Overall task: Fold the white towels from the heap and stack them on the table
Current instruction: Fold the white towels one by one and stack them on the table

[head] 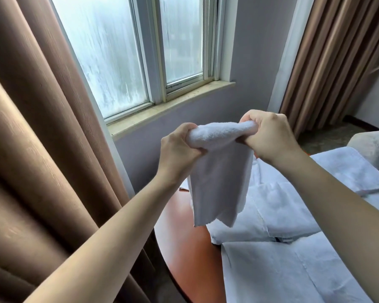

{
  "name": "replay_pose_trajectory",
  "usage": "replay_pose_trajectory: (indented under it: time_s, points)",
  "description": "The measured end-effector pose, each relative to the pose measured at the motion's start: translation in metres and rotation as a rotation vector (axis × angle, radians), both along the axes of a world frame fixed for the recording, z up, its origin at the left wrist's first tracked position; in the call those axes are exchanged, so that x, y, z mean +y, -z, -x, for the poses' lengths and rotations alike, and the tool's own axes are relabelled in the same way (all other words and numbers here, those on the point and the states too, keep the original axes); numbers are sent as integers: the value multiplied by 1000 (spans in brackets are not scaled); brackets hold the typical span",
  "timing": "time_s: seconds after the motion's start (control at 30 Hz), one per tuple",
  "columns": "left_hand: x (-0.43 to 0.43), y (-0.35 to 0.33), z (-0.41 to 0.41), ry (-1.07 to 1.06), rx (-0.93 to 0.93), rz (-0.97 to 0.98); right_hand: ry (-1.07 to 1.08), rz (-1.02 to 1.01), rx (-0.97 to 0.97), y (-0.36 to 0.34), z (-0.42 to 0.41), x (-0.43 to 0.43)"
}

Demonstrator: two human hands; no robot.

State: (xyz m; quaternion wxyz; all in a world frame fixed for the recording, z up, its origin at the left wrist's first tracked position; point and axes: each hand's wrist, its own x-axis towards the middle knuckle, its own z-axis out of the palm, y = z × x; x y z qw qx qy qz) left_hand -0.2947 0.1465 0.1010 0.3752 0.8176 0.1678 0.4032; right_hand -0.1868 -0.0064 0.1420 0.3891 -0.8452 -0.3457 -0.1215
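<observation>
A window with fogged panes fills the wall ahead of me, with a brown curtain hanging at the left, another curtain at the far right, and a pale sill under the glass. Below sits the reddish-brown bench, its rounded edge bare on the left and the rest covered in white cloth. I have one white towel lifted in the air above the bench, in front of the grey wall. My left grip is clenched round the towel's upper left end, fingers curled into the bunched cloth. My right grip is clenched the same way on the upper right end — the two are near each other, with a short, thick roll of towel stretched between them. The rest of the towel hangs down from that roll, its lower corners dangling loose. The heap of white towels lies on the bench to the right, partly under my right forearm, and a flatter white sheet lies spread nearer to me.
</observation>
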Motion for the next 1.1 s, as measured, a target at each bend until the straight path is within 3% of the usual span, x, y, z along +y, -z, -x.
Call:
replay_pose_trajectory:
  time_s: [0.13, 0.27, 0.47, 0.67, 0.8, 0.9, 0.97, 1.1]
  points:
    - [5, -3, -2, 41, 42, -44, -5, 108, -72, -8, -4, -6]
    - [-2, -10, -1, 362, -39, 310, -129, -113, 280, -20, -4, -9]
    - [-8, -4, -8, 397, -168, 563, -254, -418, 589, -14, -9, -3]
    - [1, -8, -10, 626, 39, 902, -196, -389, 883, -2, -25, -1]
    - [20, 5, -25, 694, 292, 1066, -104, -205, 1081, 12, -32, 6]
    - [25, 24, -39, 670, 428, 1087, 4, -97, 1119, 37, -44, 11]
    - [27, 41, -51, 615, 456, 1020, 95, -30, 1028, 58, -58, 15]
    - [37, 85, -88, 442, 417, 665, 113, 70, 776, 103, -99, 26]
